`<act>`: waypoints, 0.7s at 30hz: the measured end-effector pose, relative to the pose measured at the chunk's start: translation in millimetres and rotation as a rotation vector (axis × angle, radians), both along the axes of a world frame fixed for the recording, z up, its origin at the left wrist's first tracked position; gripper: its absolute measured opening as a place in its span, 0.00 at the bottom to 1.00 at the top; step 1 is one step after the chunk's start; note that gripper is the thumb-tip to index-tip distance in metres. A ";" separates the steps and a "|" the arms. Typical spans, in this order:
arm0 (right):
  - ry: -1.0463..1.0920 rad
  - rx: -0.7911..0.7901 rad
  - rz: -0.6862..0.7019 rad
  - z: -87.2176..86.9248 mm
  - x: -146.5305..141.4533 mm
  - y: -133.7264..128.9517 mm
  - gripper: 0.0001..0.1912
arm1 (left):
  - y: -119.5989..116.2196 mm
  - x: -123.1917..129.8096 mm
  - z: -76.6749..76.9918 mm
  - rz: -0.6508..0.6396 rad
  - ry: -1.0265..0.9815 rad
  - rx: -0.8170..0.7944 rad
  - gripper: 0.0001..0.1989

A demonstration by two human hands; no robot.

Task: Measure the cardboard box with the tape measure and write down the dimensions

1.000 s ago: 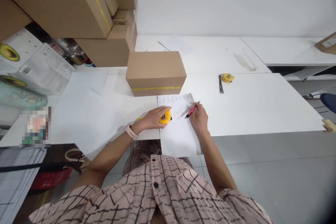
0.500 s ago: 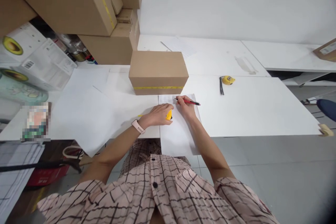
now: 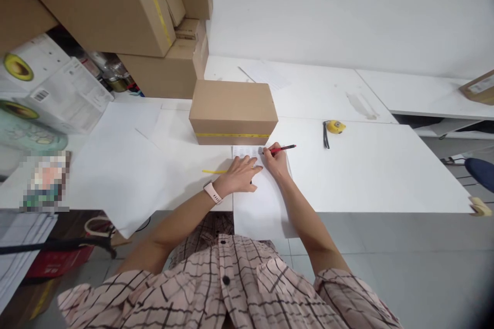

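Red pen (image 3: 284,148) gripped by right hand (image 3: 276,162), paper (image 3: 259,213) beneath; yellow tape (image 3: 213,171) (mostly hidden) covered by left hand (image 3: 238,175), its grip unclear.

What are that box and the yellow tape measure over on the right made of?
The box: matt cardboard, judging by its plain brown faces and crisp edges. The yellow tape measure: probably smooth plastic, from its bright, rounded casing.
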State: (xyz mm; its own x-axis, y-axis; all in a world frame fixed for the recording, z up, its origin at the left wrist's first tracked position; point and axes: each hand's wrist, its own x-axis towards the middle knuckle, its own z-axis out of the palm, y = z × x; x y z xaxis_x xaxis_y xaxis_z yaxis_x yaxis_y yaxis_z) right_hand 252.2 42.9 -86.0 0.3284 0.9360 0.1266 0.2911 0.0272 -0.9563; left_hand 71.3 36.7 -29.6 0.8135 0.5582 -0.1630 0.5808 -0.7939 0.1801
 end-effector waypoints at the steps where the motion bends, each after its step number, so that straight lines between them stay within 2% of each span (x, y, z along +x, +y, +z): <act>1: -0.040 0.017 -0.018 -0.1 -1.1 0.5 0.12 | 0.2 0.0 -0.1 0.000 0.000 0.001 0.28; 11: -0.197 0.014 -0.007 -6.0 -2.1 1.3 0.12 | 1.6 2.3 4.7 0.004 0.008 -0.036 0.27; 21: -0.229 0.003 -0.018 -8.3 -2.2 2.5 0.12 | 3.5 1.9 -1.2 0.007 0.004 -0.050 0.29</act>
